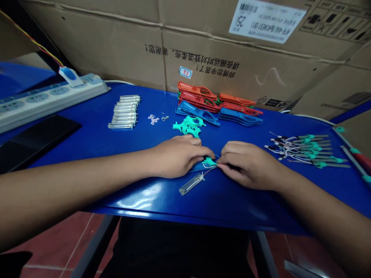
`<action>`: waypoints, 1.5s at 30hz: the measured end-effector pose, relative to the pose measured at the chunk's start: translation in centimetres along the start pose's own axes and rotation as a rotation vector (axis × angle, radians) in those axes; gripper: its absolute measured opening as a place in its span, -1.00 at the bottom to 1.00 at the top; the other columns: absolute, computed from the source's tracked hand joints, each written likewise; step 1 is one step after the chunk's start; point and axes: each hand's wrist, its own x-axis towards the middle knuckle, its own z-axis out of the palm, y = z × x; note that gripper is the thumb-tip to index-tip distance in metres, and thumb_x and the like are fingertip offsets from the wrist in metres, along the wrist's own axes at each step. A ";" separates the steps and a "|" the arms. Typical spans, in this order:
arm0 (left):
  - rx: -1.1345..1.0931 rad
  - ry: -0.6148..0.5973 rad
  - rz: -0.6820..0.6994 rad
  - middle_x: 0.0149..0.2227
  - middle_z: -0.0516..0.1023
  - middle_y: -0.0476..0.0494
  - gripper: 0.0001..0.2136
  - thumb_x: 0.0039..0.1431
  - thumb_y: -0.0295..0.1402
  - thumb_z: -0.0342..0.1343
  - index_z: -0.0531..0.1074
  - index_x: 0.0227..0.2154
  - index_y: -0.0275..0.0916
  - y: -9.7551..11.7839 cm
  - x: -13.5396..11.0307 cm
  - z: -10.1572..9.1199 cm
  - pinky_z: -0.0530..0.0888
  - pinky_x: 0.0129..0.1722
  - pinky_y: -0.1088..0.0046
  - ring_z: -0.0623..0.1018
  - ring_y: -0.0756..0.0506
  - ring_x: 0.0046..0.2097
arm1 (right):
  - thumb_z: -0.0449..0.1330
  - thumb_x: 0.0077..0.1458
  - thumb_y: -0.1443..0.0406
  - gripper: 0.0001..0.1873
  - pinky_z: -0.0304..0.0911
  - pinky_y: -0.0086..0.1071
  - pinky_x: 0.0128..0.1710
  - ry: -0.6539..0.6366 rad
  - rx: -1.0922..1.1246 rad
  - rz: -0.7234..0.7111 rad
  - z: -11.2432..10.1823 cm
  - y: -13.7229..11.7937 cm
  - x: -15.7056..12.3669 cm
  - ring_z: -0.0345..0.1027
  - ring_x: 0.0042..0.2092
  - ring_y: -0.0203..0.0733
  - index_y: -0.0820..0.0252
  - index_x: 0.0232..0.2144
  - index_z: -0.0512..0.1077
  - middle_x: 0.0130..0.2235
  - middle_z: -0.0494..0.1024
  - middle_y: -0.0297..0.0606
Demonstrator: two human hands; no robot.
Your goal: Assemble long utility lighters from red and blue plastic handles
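My left hand (178, 154) rests on the blue table (95, 135), fingers curled over a blue plastic shell with a teal trigger piece (208, 162) fitted in it. My right hand (247, 162) meets it from the right, fingertips pinched at the same piece. A clear tube (191, 184) on a thin wire lies just in front of the hands, trailing from the part they hold.
Behind the hands lie loose teal triggers (188, 126), stacked orange, red and blue shells (214, 105), a row of clear tubes (124, 112) and small white bits (153, 119). Wired metal rods with teal collars (307, 150) lie right. A power strip (46, 98) sits left; cardboard boxes (232, 42) stand behind.
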 end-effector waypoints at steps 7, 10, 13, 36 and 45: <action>0.008 -0.028 0.011 -0.27 0.41 -0.11 -0.64 0.41 -0.38 -0.15 0.45 0.11 0.01 0.1 0.0 -0.1 0.30 -0.16 0.36 0.38 -0.12 -0.19 | 0.11 0.27 0.38 -0.84 0.27 -0.35 -0.23 0.010 0.141 0.051 0.2 -0.3 -0.3 0.35 -0.28 -0.24 0.24 -0.29 0.50 -0.34 0.51 -0.20; 0.001 -0.045 0.028 -0.29 0.39 -0.09 -0.63 0.40 -0.40 -0.14 0.47 0.08 0.05 0.0 -0.1 -0.1 0.28 -0.15 0.35 0.35 -0.11 -0.20 | 0.17 0.25 0.33 -0.85 0.29 -0.41 -0.22 -0.042 0.322 0.187 -0.1 -0.1 -0.1 0.40 -0.26 -0.28 0.20 -0.30 0.55 -0.32 0.54 -0.24; -0.001 -0.039 0.035 -0.28 0.39 -0.09 -0.63 0.38 -0.43 -0.12 0.47 0.07 0.05 -0.1 -0.1 0.0 0.28 -0.14 0.34 0.35 -0.11 -0.19 | 0.23 0.21 0.28 -0.86 0.29 -0.44 -0.26 -0.128 0.441 0.352 -0.6 -0.1 0.3 0.42 -0.29 -0.31 0.17 -0.33 0.59 -0.32 0.54 -0.29; 0.095 -0.081 0.093 -0.25 0.35 -0.10 -0.50 0.23 -0.59 -0.04 0.46 0.10 0.08 0.1 -0.7 -0.4 0.31 -0.18 0.40 0.35 -0.10 -0.20 | 0.20 0.21 0.34 -0.84 0.28 -0.40 -0.22 -0.194 0.257 0.366 -1.0 -2.2 -0.1 0.43 -0.24 -0.27 0.16 -0.22 0.59 -0.27 0.54 -0.26; 0.219 -0.020 0.191 -0.28 0.38 -0.13 -0.51 0.25 -0.57 -0.07 0.47 0.14 0.00 0.3 -1.4 -0.4 0.36 -0.25 0.43 0.36 -0.08 -0.28 | 0.11 0.32 0.26 -0.75 0.29 -0.34 -0.20 -0.100 0.076 0.280 0.3 -2.8 -1.5 0.41 -0.22 -0.22 0.19 -0.10 0.55 -0.22 0.54 -0.20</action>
